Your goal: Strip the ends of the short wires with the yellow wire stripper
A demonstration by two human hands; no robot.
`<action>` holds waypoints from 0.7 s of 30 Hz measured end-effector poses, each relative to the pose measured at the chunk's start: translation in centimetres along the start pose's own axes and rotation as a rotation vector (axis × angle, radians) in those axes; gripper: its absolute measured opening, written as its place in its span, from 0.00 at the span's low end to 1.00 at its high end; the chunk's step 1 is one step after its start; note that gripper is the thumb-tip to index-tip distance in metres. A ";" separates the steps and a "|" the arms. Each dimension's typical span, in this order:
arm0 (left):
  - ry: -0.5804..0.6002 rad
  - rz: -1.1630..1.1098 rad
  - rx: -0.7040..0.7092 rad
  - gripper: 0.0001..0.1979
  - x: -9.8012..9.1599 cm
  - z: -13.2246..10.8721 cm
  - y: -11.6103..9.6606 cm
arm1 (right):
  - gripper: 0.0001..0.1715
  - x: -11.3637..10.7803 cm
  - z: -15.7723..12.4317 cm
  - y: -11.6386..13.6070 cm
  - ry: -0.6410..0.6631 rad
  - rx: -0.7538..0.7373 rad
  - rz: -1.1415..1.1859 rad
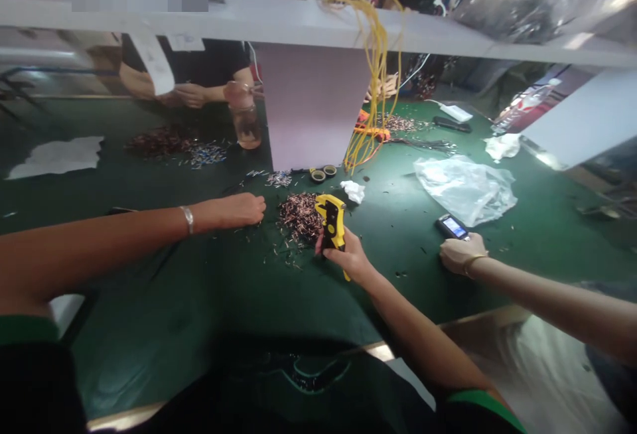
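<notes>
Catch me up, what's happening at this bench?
The person's right hand grips a yellow wire stripper beside a heap of copper-coloured wire pieces on a green bench mat. Their left hand lies just left of the heap. A co-worker's hand sits by a phone, and yellow cables hang over a white shelf.

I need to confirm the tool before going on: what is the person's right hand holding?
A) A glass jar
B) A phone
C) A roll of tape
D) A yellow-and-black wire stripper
D: the right hand grips the yellow-and-black wire stripper upright, beside the pile of cut wire pieces.
</notes>
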State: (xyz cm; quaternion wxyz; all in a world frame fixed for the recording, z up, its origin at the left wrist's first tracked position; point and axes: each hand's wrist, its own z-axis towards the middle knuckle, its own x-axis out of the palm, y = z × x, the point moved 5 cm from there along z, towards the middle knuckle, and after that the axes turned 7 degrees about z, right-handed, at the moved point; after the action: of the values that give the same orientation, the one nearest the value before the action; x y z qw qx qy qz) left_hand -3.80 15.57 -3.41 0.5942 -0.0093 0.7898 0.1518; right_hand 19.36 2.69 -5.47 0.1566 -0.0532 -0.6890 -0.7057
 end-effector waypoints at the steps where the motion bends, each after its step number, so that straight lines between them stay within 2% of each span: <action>1: 0.001 -0.003 -0.004 0.14 -0.1 0.0 0.1 | 0.19 0.0 0.0 0.0 -0.002 0.001 0.001; 4: 0.023 0.011 -0.027 0.11 -0.5 -0.1 0.6 | 0.19 -0.2 0.2 -0.2 -0.009 0.007 0.024; 8: 0.025 -0.011 -0.128 0.09 -1.7 -0.1 1.6 | 0.19 -0.2 0.3 -0.3 0.000 0.008 0.060; 17: -0.184 -0.099 -0.327 0.07 -7.9 0.8 2.0 | 0.20 -0.3 0.6 0.1 -0.013 0.025 0.088; 21: -0.188 -0.171 -0.369 0.07 -8.6 1.2 1.3 | 0.20 -0.3 0.6 0.3 -0.014 0.038 0.108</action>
State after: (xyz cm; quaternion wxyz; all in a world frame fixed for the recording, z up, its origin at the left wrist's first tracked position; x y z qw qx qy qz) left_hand -0.40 15.68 4.72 0.6642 -0.1703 0.6861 0.2431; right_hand 19.68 3.30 -5.22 0.1905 -0.0924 -0.6993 -0.6828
